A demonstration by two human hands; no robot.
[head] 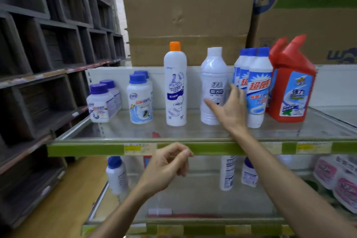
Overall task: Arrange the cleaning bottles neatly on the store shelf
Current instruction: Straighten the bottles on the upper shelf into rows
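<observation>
Fingers (234, 94) of the right hand (229, 110) were spread wide and held nothing, reaching over the shelf edge (212, 148) into the gap between the white-capped bottle (213, 87) and the blue-capped trio (255, 87). Whether the thumb touched the white-capped bottle could not be determined. The left hand (168, 166) hung loosely curled before the shelf edge, gripping nothing.

Judgement: the step in hand was closing on one bottle to reposition it. The next move calls for a firm wrap around the body and a level slide, since the bottle is tall and narrow.

All bottles stood upright on the glass shelf: squat purple-capped jars (100, 102) at left, blue-capped jars (140, 98) beside them, an orange-capped bottle (175, 87) alone mid-shelf, red bottles (289, 87) at right. Spacing was uneven, labels mostly facing forward.
</observation>
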